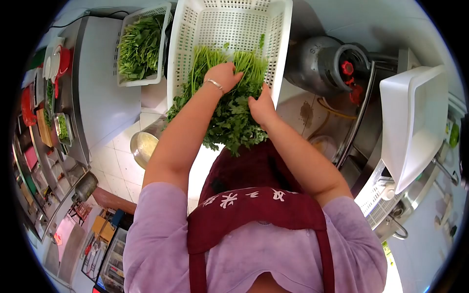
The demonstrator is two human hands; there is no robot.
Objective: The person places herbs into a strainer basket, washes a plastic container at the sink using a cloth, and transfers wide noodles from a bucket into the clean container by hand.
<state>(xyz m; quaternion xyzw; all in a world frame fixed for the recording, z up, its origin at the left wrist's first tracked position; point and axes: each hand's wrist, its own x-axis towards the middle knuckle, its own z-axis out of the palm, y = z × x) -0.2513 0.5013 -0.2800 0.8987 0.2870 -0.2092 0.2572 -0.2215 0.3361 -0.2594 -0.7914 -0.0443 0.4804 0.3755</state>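
Note:
A large bunch of leafy greens (232, 119) with thin pale stems lies in the near half of a white perforated plastic basket (229, 9). The leaves point toward me and hang over the near rim; the stems point away. My left hand (223, 76), with a bracelet at its wrist, is closed over the stems, its fingertips partly hidden among them. At the bunch's right side, by the basket wall, my right hand (263, 106) curls around the greens with the thumb on top and most fingers out of sight.
Left of the basket stands a smaller white crate (161, 58) of greens, beside a steel counter (105, 83). A metal pot (141, 149) is on the tiled floor. To the right are a gas cylinder (312, 63), a metal rail (359, 122) and a tilted white tub (410, 117).

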